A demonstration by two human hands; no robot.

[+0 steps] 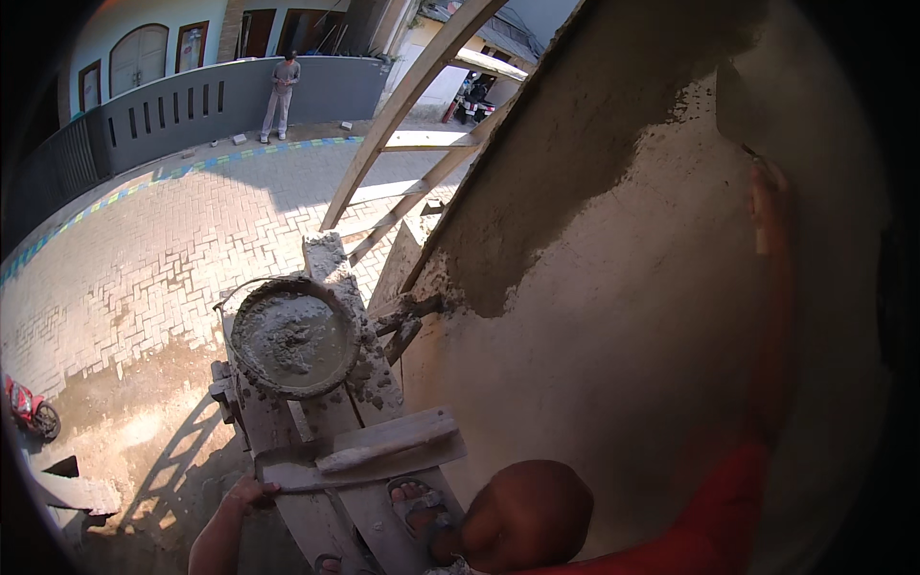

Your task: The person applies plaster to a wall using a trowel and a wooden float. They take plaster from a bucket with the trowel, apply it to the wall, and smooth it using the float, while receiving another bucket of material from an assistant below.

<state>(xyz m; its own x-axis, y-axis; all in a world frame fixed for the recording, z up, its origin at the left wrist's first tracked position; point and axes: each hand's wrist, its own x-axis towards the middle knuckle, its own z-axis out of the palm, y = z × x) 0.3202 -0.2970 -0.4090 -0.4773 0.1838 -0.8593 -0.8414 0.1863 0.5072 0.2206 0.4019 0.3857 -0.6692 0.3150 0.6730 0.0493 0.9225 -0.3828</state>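
My right hand [770, 196] is raised far up at the right, closed around the handle of a trowel [736, 107]. Its dark blade lies against the wall [575, 364], near the edge of the wet grey mortar [565, 192] spread over the upper part. At the lower left, my left hand [251, 491] grips the end of a long wooden float [369, 460] with a raised bar along it. This float lies across the planks in front of my sandalled foot. Just beyond it stands a round bucket [292, 340] of wet mortar, its wire handle leaning to the left.
I am up on a narrow plank scaffold [379, 383] crusted with mortar. A wooden ladder-like frame [402, 139] rises beyond the bucket. Far below are a paved yard [192, 240], a person [281, 96] by a grey wall, and a red motorbike [32, 410] at the left.
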